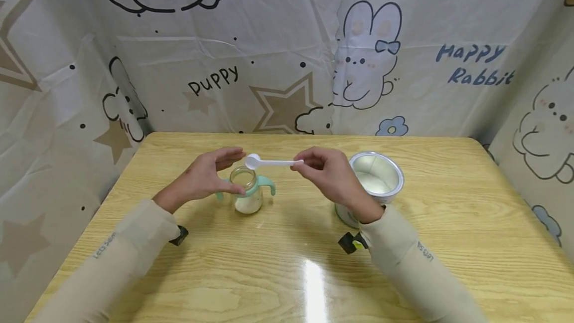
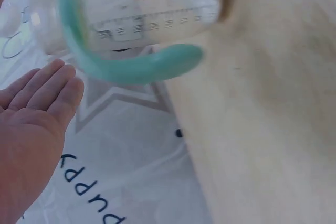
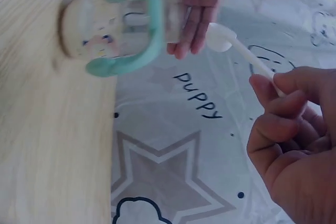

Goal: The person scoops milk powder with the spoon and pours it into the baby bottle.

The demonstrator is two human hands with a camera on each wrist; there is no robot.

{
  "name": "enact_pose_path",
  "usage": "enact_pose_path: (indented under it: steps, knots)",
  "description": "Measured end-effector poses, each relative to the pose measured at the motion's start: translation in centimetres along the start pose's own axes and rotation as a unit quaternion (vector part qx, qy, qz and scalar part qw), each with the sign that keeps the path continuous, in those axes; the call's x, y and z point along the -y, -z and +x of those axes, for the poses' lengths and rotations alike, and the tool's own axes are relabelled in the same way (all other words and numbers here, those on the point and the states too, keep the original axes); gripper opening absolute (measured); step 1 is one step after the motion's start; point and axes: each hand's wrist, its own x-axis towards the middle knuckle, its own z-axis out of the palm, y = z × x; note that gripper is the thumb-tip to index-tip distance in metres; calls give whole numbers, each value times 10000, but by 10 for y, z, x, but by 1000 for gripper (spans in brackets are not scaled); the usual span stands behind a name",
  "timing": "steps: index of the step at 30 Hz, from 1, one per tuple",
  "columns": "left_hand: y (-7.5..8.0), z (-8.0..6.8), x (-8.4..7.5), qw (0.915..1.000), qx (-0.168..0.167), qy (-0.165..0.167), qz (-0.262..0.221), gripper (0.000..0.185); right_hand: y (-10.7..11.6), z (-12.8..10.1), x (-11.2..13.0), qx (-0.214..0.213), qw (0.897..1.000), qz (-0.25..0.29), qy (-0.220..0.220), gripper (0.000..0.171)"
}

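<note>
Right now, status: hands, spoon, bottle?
Right hand pinches white spoon, bowl above bottle mouth. Left hand open beside bottle, thumb at its rim. Powder inside bottle; open tin behind right wrist. Nothing blocking.

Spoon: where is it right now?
In the head view the white spoon is held level above the table, its handle pinched by the right hand. Its bowl sits just over the open bottle, beside the left hand; the tin stands to the right.

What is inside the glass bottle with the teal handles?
White powder fills the bottom of the bottle; its mouth is open, with the scoop just above. The left hand covers part of its side.
</note>
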Motion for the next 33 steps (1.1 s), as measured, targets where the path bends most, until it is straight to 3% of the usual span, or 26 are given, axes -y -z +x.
enact_pose_path:
  steps: [5,10,15,26,33]
  knots:
    - [4,7,-14,9989,-52,-224,-413,88,25,-5,11,-72,9957,532,-754,19]
    - [-3,15,-26,9957,31,-464,-798,89,48,-9,17,-284,9895,958,-1047,24]
    - [-13,22,-38,9923,129,-729,-997,89,68,-14,18,-524,9852,1050,-1249,27]
    - [-48,45,-63,9918,207,-688,-1057,86,104,-30,15,-838,9851,808,-1263,30]
    - [-73,57,-77,9883,313,-745,-1292,86,124,-43,4,-1124,9773,1296,-1241,13]
